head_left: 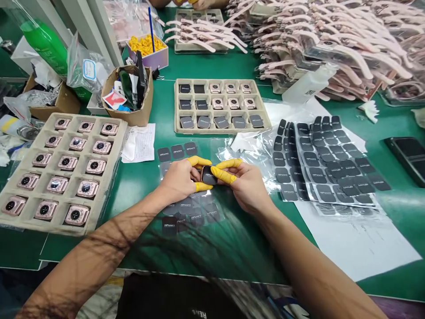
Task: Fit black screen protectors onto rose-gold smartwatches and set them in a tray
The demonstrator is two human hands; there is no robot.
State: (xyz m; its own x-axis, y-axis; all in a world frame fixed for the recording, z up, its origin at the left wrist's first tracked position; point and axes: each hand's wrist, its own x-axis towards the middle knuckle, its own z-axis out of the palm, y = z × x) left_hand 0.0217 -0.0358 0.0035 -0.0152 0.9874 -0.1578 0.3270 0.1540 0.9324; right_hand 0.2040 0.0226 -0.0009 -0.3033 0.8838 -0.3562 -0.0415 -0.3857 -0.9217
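Over the middle of the table, a smartwatch case [209, 176] with a dark printed face is held up between my two hands. My left hand [179, 179], wearing yellow finger cots, grips its left side with thumb and fingers. At its right edge, the yellow-covered fingers of my right hand [250, 186] pinch it; they cover part of the face. Beneath the hands lies a clear sheet of dark square stickers [195, 218] with white lettering. The upper tray [223, 131] holds several watch cases, some with dark faces up and others with pink backs up.
At left stands a tray [122, 128] of pink watch cases. Right of my hands are sticker sheets [327, 168], paper [365, 248] and a phone [410, 157]. Farther back are a white bottle [307, 86], piled pink straps [325, 40], a cardboard box [142, 113] and another person's hands [202, 4].
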